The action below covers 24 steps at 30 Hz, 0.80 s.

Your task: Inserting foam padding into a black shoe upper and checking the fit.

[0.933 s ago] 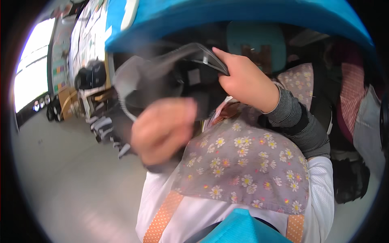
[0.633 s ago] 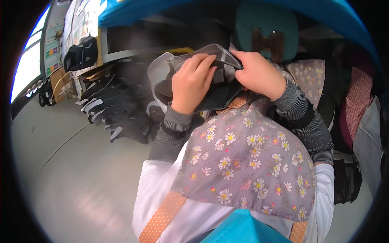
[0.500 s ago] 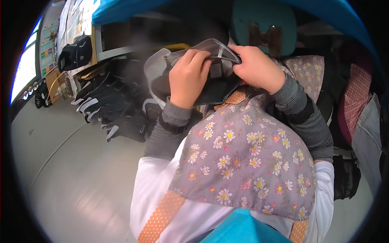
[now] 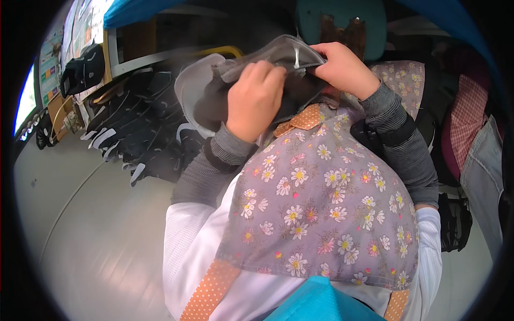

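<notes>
Both hands are raised over my lap around a sewn black-and-grey fabric piece (image 4: 201, 88) with a rounded grey flap on its left; its exact kind does not show. My left hand (image 4: 254, 99) is closed, knuckles up, at the middle of the piece. Its fingertips are partly hidden and a little blurred. At the upper right, my right hand (image 4: 348, 69) pinches the rim between thumb and fingers. Close to that grip, a short light strip (image 4: 296, 58) crosses the grey edge. The piece's dark inside faces up between the hands.
A heap of black fabric pieces (image 4: 144, 117) with grey tips lies to the left. Beyond it a black padded item (image 4: 83, 69) hangs by the wall. A teal machine part (image 4: 375, 27) stands ahead. Checked cloth (image 4: 468, 107) and a grey garment (image 4: 482, 160) hang at right.
The fabric piece has tilted, its upper rim rising a little. My left hand has turned knuckles up, and my right hand has shifted slightly up and right. The view has shifted slightly.
</notes>
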Each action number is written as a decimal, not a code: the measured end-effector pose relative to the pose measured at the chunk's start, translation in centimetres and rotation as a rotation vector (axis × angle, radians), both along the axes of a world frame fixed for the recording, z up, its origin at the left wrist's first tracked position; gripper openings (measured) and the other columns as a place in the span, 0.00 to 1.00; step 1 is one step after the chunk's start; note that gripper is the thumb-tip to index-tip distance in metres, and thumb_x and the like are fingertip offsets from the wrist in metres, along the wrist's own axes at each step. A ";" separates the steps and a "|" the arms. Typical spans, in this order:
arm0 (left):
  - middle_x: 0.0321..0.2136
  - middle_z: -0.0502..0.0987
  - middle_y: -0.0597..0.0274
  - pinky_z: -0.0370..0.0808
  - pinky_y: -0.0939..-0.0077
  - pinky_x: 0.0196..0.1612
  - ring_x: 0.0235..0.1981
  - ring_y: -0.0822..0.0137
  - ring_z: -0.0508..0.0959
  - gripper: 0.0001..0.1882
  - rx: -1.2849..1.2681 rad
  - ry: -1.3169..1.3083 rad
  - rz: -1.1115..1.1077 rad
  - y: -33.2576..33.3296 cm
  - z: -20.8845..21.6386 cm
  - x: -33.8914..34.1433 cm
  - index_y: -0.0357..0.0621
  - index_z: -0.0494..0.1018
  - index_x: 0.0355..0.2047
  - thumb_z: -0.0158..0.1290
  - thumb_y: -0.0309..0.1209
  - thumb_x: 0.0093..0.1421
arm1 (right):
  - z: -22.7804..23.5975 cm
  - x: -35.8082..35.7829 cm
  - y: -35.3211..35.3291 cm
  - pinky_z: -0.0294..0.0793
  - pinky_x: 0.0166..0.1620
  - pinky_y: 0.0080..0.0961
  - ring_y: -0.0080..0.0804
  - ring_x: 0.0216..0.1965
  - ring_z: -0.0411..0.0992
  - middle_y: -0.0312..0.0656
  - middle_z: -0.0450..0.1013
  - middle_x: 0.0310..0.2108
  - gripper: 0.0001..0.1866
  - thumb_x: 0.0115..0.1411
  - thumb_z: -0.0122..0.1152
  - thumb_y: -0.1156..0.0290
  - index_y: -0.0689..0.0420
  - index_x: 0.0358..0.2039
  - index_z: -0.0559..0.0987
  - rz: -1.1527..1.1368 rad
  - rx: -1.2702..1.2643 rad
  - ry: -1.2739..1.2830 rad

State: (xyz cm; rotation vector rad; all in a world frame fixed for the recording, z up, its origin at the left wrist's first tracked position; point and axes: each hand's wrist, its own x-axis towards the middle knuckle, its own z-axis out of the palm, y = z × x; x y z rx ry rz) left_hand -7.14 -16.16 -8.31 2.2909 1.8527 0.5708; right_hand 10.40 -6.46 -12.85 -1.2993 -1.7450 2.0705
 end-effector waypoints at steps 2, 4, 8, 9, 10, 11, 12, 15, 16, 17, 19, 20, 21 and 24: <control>0.33 0.75 0.61 0.74 0.70 0.36 0.33 0.59 0.76 0.11 0.040 0.022 0.044 0.3 -0.2 -0.4 0.43 0.77 0.37 0.59 0.24 0.52 | 0.4 -0.2 0.2 0.79 0.25 0.24 0.34 0.21 0.78 0.48 0.77 0.30 0.22 0.52 0.51 0.81 0.67 0.49 0.75 0.004 0.004 -0.003; 0.34 0.75 0.61 0.74 0.70 0.36 0.33 0.58 0.76 0.11 0.048 0.015 0.073 0.5 -0.3 -0.8 0.42 0.77 0.37 0.59 0.24 0.52 | 1.6 -0.4 0.4 0.79 0.25 0.24 0.35 0.20 0.78 0.49 0.77 0.29 0.20 0.52 0.52 0.80 0.69 0.48 0.75 0.054 -0.022 -0.075; 0.31 0.77 0.62 0.75 0.73 0.34 0.32 0.60 0.78 0.08 0.055 0.092 0.120 0.8 -0.3 -1.8 0.42 0.77 0.34 0.60 0.26 0.53 | 0.7 -0.3 0.3 0.79 0.25 0.24 0.35 0.20 0.78 0.49 0.77 0.27 0.19 0.52 0.52 0.79 0.70 0.46 0.75 0.036 -0.062 -0.106; 0.29 0.76 0.62 0.75 0.73 0.33 0.31 0.60 0.78 0.07 0.061 0.128 0.121 0.8 -0.3 -1.9 0.43 0.77 0.33 0.59 0.27 0.53 | 0.6 -0.3 0.2 0.78 0.23 0.23 0.32 0.19 0.77 0.47 0.77 0.27 0.17 0.53 0.54 0.77 0.69 0.44 0.75 0.026 -0.059 -0.095; 0.29 0.76 0.62 0.75 0.73 0.33 0.31 0.60 0.78 0.07 0.061 0.128 0.123 0.7 -0.4 -1.8 0.43 0.77 0.33 0.59 0.27 0.53 | 0.5 -0.4 0.2 0.77 0.22 0.22 0.30 0.18 0.76 0.44 0.76 0.27 0.15 0.54 0.57 0.74 0.68 0.41 0.76 0.016 -0.056 -0.084; 0.28 0.76 0.62 0.75 0.72 0.32 0.30 0.60 0.78 0.06 0.035 0.171 0.107 0.6 -0.5 -1.7 0.42 0.77 0.32 0.59 0.27 0.53 | 0.5 -0.4 0.2 0.77 0.22 0.22 0.30 0.18 0.76 0.44 0.76 0.27 0.15 0.54 0.57 0.74 0.68 0.41 0.76 0.018 -0.057 -0.084; 0.27 0.75 0.62 0.74 0.71 0.32 0.29 0.60 0.77 0.05 0.008 0.212 0.087 0.6 -0.7 -1.5 0.42 0.76 0.30 0.59 0.27 0.52 | 0.5 -0.4 0.3 0.77 0.22 0.22 0.30 0.18 0.76 0.44 0.76 0.27 0.15 0.54 0.56 0.75 0.68 0.41 0.76 0.028 -0.042 -0.085; 0.25 0.74 0.61 0.74 0.69 0.30 0.27 0.58 0.76 0.04 -0.018 0.197 0.023 0.7 -0.4 -1.0 0.41 0.76 0.28 0.58 0.26 0.52 | 0.3 -0.3 0.4 0.77 0.22 0.22 0.30 0.18 0.76 0.44 0.76 0.27 0.14 0.55 0.56 0.75 0.68 0.41 0.76 0.039 -0.037 -0.087; 0.25 0.74 0.61 0.74 0.69 0.30 0.27 0.58 0.76 0.04 -0.020 0.193 0.025 0.6 -0.5 -0.9 0.41 0.76 0.28 0.58 0.26 0.52 | 0.3 -0.4 0.4 0.77 0.22 0.23 0.30 0.18 0.76 0.43 0.76 0.27 0.14 0.55 0.56 0.75 0.68 0.41 0.76 0.042 -0.044 -0.087; 0.25 0.74 0.60 0.73 0.69 0.30 0.27 0.57 0.76 0.03 -0.018 0.127 0.006 0.6 -0.7 -0.7 0.41 0.76 0.28 0.57 0.25 0.52 | -0.1 -0.4 0.5 0.77 0.22 0.23 0.30 0.18 0.76 0.43 0.76 0.27 0.14 0.55 0.56 0.75 0.68 0.41 0.76 0.044 -0.047 -0.090; 0.25 0.74 0.59 0.73 0.69 0.30 0.27 0.57 0.76 0.03 -0.020 0.059 -0.017 0.5 -0.9 0.0 0.41 0.76 0.28 0.57 0.25 0.51 | -0.8 -0.3 0.5 0.78 0.22 0.23 0.30 0.19 0.76 0.43 0.76 0.27 0.14 0.55 0.55 0.76 0.68 0.41 0.76 0.015 -0.018 -0.069; 0.25 0.73 0.59 0.73 0.68 0.29 0.27 0.56 0.76 0.03 -0.037 0.054 -0.029 0.4 -1.1 0.3 0.41 0.75 0.28 0.57 0.25 0.51 | -0.7 -0.1 0.5 0.78 0.22 0.23 0.30 0.19 0.76 0.43 0.76 0.27 0.14 0.55 0.55 0.76 0.68 0.41 0.76 0.015 -0.022 -0.071; 0.24 0.73 0.58 0.73 0.68 0.29 0.27 0.56 0.75 0.03 -0.052 0.051 -0.040 0.3 -1.2 0.5 0.41 0.75 0.28 0.56 0.24 0.51 | -0.5 -0.2 0.6 0.78 0.21 0.23 0.30 0.20 0.76 0.43 0.76 0.27 0.14 0.54 0.55 0.76 0.67 0.42 0.76 -0.007 -0.050 -0.069; 0.23 0.71 0.58 0.73 0.67 0.27 0.25 0.56 0.75 0.05 -0.120 0.039 -0.089 -0.6 -1.7 2.0 0.41 0.73 0.27 0.56 0.23 0.48 | 0.0 -0.5 0.5 0.78 0.21 0.24 0.30 0.21 0.76 0.43 0.76 0.27 0.16 0.54 0.54 0.77 0.66 0.43 0.76 -0.012 -0.047 -0.058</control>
